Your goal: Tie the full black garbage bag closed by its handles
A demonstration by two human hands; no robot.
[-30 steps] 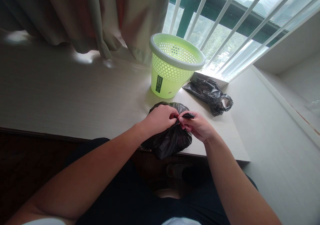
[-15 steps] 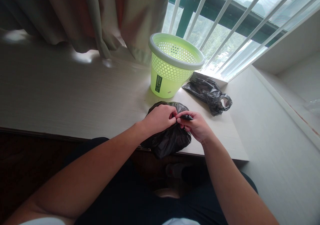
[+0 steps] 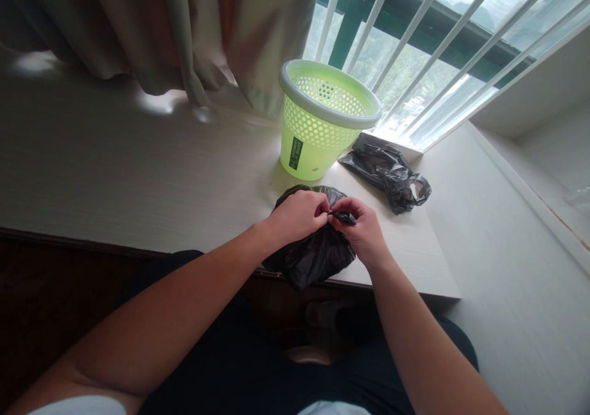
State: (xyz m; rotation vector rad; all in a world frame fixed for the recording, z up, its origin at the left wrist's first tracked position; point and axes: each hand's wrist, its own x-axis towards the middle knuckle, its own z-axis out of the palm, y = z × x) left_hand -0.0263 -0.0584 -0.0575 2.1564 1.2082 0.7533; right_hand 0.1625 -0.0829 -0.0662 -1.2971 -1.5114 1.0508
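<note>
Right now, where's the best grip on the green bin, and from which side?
Grip the green bin by its thick grey rim, coming from above on the near left. It stands upright and open, and the spare black bag crowds its right.

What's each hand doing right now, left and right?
Left hand: closed, pinching the top of the full black bag.
Right hand: closed, pinching the same bag's twisted end.

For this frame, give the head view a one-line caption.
Both hands pinch the full black bag's top beside a green basket.
</note>
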